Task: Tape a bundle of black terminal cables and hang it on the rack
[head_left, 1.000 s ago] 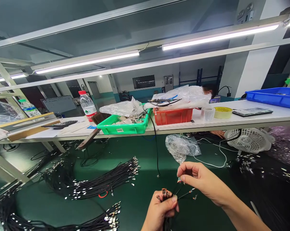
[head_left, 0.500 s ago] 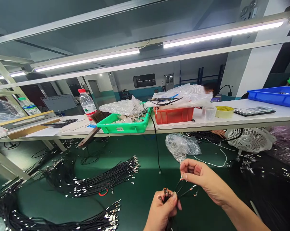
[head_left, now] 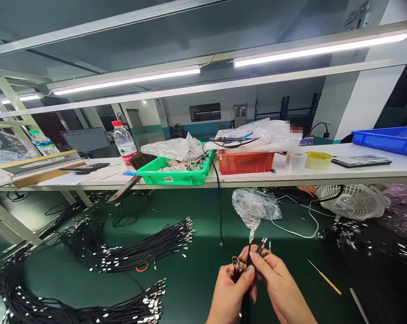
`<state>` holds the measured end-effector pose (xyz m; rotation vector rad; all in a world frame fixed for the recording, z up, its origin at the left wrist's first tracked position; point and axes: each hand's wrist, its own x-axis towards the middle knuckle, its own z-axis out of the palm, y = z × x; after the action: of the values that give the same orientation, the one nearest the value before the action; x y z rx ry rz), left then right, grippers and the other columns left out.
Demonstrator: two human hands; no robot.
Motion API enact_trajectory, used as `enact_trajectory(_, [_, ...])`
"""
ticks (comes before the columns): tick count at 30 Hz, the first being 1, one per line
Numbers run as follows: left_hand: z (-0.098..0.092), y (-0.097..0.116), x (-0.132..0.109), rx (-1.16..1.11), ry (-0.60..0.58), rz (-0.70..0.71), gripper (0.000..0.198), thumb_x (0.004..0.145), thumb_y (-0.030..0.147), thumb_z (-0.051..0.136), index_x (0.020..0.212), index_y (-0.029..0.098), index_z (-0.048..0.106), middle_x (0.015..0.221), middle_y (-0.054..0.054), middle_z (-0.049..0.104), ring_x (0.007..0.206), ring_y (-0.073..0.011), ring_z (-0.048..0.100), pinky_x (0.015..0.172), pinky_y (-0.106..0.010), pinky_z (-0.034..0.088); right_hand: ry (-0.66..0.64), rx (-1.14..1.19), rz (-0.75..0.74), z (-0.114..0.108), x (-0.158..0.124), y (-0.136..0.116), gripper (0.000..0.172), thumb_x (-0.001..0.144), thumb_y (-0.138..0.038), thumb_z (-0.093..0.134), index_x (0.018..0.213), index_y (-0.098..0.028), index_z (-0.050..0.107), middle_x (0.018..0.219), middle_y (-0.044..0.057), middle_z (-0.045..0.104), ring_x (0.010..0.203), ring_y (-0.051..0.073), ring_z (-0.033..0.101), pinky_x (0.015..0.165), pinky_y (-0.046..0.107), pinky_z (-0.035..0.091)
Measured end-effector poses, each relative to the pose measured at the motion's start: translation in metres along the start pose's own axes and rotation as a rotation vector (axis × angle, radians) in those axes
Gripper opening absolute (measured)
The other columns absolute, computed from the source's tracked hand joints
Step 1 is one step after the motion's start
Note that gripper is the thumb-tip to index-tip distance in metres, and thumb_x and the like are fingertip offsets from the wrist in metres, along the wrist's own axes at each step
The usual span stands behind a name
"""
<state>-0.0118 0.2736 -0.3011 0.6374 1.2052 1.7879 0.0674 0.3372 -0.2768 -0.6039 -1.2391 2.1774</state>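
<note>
My left hand (head_left: 229,292) is closed round a bunch of thin black cables (head_left: 246,306). Several copper-coloured cable ends stick up above its fingers. Pressed close beside it, my right hand (head_left: 280,281) pinches cables of the same bunch between thumb and fingers. Metal-tipped ends point up from between the hands, and one cable with a silvery connector (head_left: 251,234) stands higher than the others. The lower part of the bunch runs down out of the picture, partly hidden by the left hand.
Bundles of black cables (head_left: 149,243) lie at left, more (head_left: 375,265) at right. A thin pick with a yellow handle (head_left: 330,282) lies right of my hands. Beyond are a plastic bag (head_left: 255,204) and white fan (head_left: 354,202). The shelf above holds green (head_left: 171,179) and red bins (head_left: 246,163).
My right hand has moved down and left from a raised pinch on one cable end, and now grips several cables against my left hand. The yellow-handled pick has come into sight.
</note>
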Motion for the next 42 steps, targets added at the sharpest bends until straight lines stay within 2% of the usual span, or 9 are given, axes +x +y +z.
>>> enact_trajectory(2, [-0.006,0.003,0.001,0.043,0.024,0.031,0.034,0.069,0.043,0.066,0.064,0.01,0.064,0.055,-0.002,0.051,0.048,-0.006,0.035,0.051,-0.019,0.031,0.02,-0.014,-0.04,-0.001,0.0,-0.003,0.027,0.078,-0.045,0.056,0.083,-0.018,0.061,0.083,0.004,0.061,0.076,0.016,0.055,0.071,0.027,0.045])
enact_trajectory(5, [-0.017,0.017,0.004,0.081,0.177,0.07,0.033,0.07,0.043,0.065,0.08,0.011,0.066,0.056,0.002,0.046,0.045,-0.0031,0.025,0.043,-0.017,0.02,0.013,-0.097,-0.108,-0.008,-0.001,-0.008,0.031,0.08,-0.047,0.053,0.072,-0.017,0.057,0.081,0.004,0.058,0.082,0.016,0.052,0.079,0.026,0.04])
enact_trajectory(7, [-0.021,0.029,0.006,0.086,0.198,0.069,0.032,0.07,0.041,0.066,0.083,0.011,0.064,0.056,0.003,0.042,0.044,-0.0023,0.022,0.041,-0.017,0.014,-0.093,-0.11,-0.029,-0.011,-0.004,-0.01,0.036,0.08,-0.049,0.051,0.066,-0.016,0.052,0.065,0.0,0.051,0.059,0.011,0.048,0.061,0.025,0.041])
enact_trajectory(8, [-0.02,0.036,0.007,0.086,0.167,0.065,0.031,0.071,0.04,0.065,0.081,0.011,0.064,0.056,0.004,0.041,0.044,-0.002,0.021,0.041,-0.017,0.013,-0.153,-0.099,0.034,-0.012,-0.005,-0.01,0.037,0.08,-0.051,0.051,0.065,-0.017,0.049,0.058,-0.003,0.044,0.048,0.008,0.039,0.05,0.023,0.035])
enact_trajectory(11, [-0.013,0.05,0.005,0.086,0.044,0.033,0.029,0.073,0.039,0.063,0.069,0.01,0.06,0.053,0.004,0.04,0.042,-0.0013,0.02,0.041,-0.019,0.01,-0.218,-0.133,0.114,-0.014,-0.009,-0.011,0.039,0.076,-0.054,0.054,0.068,-0.017,0.045,0.054,-0.008,0.029,0.043,0.004,0.021,0.041,0.02,0.017])
enact_trajectory(16, [-0.006,0.055,0.0,0.058,-0.027,-0.043,0.025,0.07,0.032,0.066,0.064,0.01,0.056,0.055,0.001,0.048,0.042,-0.0017,0.022,0.042,-0.02,0.008,-0.169,-0.446,0.046,-0.02,-0.012,-0.021,0.039,0.077,-0.055,0.052,0.081,-0.017,0.053,0.056,-0.007,0.029,0.046,0.006,0.021,0.044,0.022,0.017])
enact_trajectory(20, [-0.007,0.055,-0.003,0.032,-0.085,-0.119,0.021,0.069,0.027,0.063,0.061,0.009,0.057,0.051,0.0,0.048,0.041,-0.0026,0.022,0.042,-0.022,0.008,-0.165,-0.572,-0.011,-0.024,-0.01,-0.031,0.033,0.078,-0.049,0.054,0.088,-0.018,0.057,0.055,-0.007,0.028,0.047,0.007,0.019,0.046,0.024,0.017])
enact_trajectory(34, [-0.006,0.056,-0.005,0.05,-0.065,-0.129,0.016,0.065,0.025,0.064,0.065,0.01,0.06,0.053,-0.001,0.051,0.043,-0.0043,0.025,0.045,-0.023,0.011,-0.254,-0.591,-0.045,-0.026,-0.001,-0.038,0.029,0.079,-0.044,0.055,0.072,-0.016,0.059,0.06,-0.004,0.039,0.051,0.008,0.025,0.048,0.025,0.018])
enact_trajectory(42, [-0.009,0.052,-0.005,0.052,-0.063,-0.096,0.022,0.063,0.03,0.069,0.065,0.009,0.064,0.05,0.0,0.05,0.044,-0.0049,0.031,0.045,-0.021,0.015,-0.279,-0.548,0.002,-0.025,0.0,-0.034,0.029,0.078,-0.044,0.055,0.074,-0.015,0.059,0.059,-0.005,0.034,0.05,0.007,0.024,0.047,0.024,0.016])
